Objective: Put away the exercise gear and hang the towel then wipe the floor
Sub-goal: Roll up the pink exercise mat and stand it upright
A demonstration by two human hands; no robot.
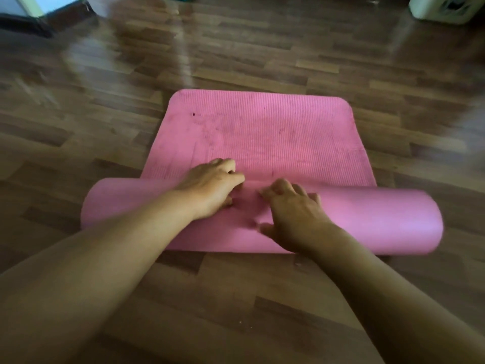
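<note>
You are pressing both hands on the pink mat (262,132), which is lying on the wooden floor (236,298) with its near part rolled up. Your left hand (210,189) and right hand (291,216) are resting palm-down, side by side, on the middle of the roll (367,222). Each grip is open, fingers curved over the roll, not closed around anything.
</note>
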